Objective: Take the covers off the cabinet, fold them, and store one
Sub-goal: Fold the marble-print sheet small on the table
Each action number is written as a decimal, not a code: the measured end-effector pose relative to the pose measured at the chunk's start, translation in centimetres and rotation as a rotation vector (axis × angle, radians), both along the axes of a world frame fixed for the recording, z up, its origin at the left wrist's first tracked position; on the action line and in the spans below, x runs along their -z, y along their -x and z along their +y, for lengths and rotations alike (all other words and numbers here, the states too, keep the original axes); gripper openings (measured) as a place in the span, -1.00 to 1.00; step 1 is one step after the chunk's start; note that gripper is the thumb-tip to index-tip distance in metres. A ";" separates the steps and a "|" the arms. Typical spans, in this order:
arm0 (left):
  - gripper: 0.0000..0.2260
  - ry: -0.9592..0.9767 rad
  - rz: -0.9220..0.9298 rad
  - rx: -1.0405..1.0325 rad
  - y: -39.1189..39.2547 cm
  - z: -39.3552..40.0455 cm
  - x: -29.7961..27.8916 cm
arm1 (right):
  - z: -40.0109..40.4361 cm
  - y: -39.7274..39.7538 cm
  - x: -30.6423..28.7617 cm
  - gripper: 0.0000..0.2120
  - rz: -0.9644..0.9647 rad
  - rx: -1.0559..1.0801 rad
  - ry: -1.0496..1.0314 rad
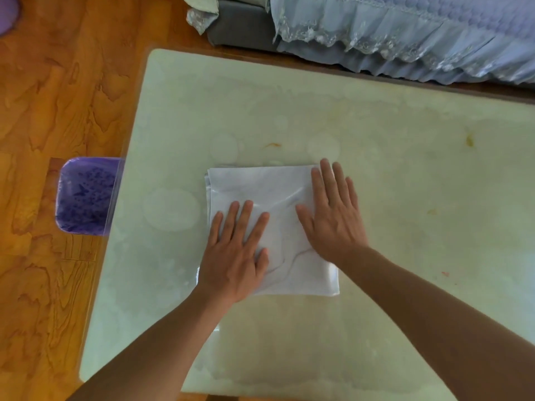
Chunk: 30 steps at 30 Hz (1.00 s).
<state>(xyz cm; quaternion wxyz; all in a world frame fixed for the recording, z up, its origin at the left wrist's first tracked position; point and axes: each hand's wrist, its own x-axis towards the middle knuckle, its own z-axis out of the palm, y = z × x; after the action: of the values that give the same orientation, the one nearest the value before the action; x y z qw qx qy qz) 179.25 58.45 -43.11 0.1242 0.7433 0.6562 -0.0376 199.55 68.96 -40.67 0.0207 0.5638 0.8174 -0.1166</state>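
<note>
A white cover, folded into a square of several layers, lies flat near the middle of the pale table. My left hand presses flat on its lower left part, fingers straight and spread. My right hand presses flat on its right side, fingertips reaching the cover's far right corner. Neither hand grips the cloth. The cabinet is not in view.
A purple stool seat sticks out from under the table's left edge. Wooden floor lies to the left. A grey sofa with a lacy blue-grey cover runs along the table's far side.
</note>
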 end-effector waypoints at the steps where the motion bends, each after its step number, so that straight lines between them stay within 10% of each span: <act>1: -0.40 -0.013 -0.001 -0.001 0.0 0.0 0.1 | 1.1 0.4 0.7 -0.29 0.003 -0.012 0.014; 11: -0.37 -0.049 0.005 0.001 0.0 0.2 0.8 | 2.5 3.5 2.2 -0.23 -0.115 -0.002 0.083; 16: -0.42 -0.047 0.017 -0.011 -0.1 0.4 0.7 | 4.9 9.7 1.1 -0.37 0.000 -0.433 -0.031; 25: -0.42 -0.073 -0.029 -0.023 0.2 0.3 1.1 | 7.1 14.5 4.1 -0.32 -0.138 -0.158 0.069; 30: -0.39 -0.069 -0.057 -0.034 0.8 0.5 1.0 | 7.8 13.6 3.6 -0.38 0.101 -0.221 0.086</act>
<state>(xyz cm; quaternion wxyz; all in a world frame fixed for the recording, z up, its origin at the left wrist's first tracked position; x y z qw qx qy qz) 178.44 58.99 -44.15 0.1177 0.7368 0.6658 0.0081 185.92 76.78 -44.24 0.0165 0.4622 0.8689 -0.1765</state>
